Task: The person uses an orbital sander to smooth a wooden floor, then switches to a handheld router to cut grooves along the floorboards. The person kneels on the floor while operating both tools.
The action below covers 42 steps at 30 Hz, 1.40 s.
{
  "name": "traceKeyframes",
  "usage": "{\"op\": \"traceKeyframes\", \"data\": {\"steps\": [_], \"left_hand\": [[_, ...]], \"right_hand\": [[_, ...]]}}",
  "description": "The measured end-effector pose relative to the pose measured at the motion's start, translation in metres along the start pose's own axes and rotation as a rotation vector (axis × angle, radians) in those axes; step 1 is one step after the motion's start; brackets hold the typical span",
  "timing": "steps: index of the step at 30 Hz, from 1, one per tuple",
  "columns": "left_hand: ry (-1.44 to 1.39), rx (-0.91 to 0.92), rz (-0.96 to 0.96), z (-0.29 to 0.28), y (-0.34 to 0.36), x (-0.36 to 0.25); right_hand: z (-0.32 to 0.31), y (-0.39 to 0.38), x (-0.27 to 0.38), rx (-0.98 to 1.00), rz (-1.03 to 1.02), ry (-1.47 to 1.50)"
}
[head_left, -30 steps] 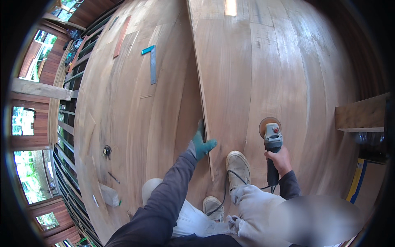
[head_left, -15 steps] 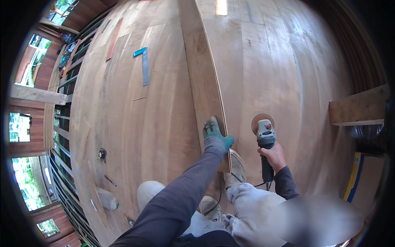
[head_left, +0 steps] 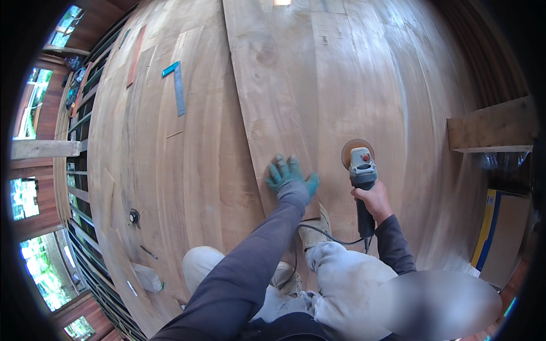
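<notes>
A long wooden plank (head_left: 264, 96) runs away from me over the board floor. My left hand (head_left: 290, 176), in a green-and-grey work glove, rests on the near part of its broad face with the fingers spread. To the right, my bare right hand (head_left: 375, 202) is wrapped round the dark handle of an angle grinder (head_left: 363, 167). A round brownish disc (head_left: 354, 152) sits at the grinder's far end, over the floor. Its black cord (head_left: 330, 234) loops between my feet and the plank's near end.
A carpenter's square (head_left: 179, 88) with a blue stock, a reddish strip (head_left: 136, 54), a round black tool (head_left: 133, 217) and a wood block (head_left: 148, 277) lie left. Open joists (head_left: 79, 195) border the floor there. At right are a timber beam (head_left: 489, 125) and a cardboard box (head_left: 503, 238).
The plank has tipped from leaning on its edge to lying flatter, its broad face up. My left hand has gone from holding its edge to lying flat on it. The grinder stays in my right hand.
</notes>
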<state>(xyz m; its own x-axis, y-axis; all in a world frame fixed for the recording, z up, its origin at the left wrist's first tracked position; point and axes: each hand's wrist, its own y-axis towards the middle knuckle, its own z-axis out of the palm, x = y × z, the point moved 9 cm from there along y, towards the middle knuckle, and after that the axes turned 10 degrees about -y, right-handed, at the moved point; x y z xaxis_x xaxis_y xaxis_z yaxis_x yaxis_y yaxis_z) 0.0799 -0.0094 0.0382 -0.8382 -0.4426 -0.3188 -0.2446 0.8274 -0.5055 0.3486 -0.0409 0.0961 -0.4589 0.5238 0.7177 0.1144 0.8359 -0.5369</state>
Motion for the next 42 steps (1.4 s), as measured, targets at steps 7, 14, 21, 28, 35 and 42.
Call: {"op": "traceKeyframes", "data": {"steps": [7, 14, 21, 28, 35, 42], "left_hand": [[-0.895, -0.172, -0.239, 0.033, 0.019, 0.155], [-0.803, -0.033, -0.338, 0.059, -0.001, 0.169], [-0.786, 0.066, -0.328, 0.081, -0.056, 0.161], [-1.135, 0.134, -0.436, 0.094, -0.066, 0.158], [-1.147, -0.067, -0.29, 0.101, -0.054, 0.168], [-0.711, -0.259, -0.471, 0.027, -0.021, 0.271]], "right_hand": [[-0.004, 0.006, -0.012, 0.004, -0.005, 0.04], [-0.001, 0.011, -0.015, -0.007, -0.033, 0.047], [0.002, 0.014, -0.014, 0.024, -0.042, 0.06], [0.004, 0.013, -0.017, 0.02, -0.044, 0.006], [0.01, 0.021, -0.024, 0.069, -0.086, 0.041], [0.018, 0.016, -0.022, 0.037, -0.027, 0.138]]}}
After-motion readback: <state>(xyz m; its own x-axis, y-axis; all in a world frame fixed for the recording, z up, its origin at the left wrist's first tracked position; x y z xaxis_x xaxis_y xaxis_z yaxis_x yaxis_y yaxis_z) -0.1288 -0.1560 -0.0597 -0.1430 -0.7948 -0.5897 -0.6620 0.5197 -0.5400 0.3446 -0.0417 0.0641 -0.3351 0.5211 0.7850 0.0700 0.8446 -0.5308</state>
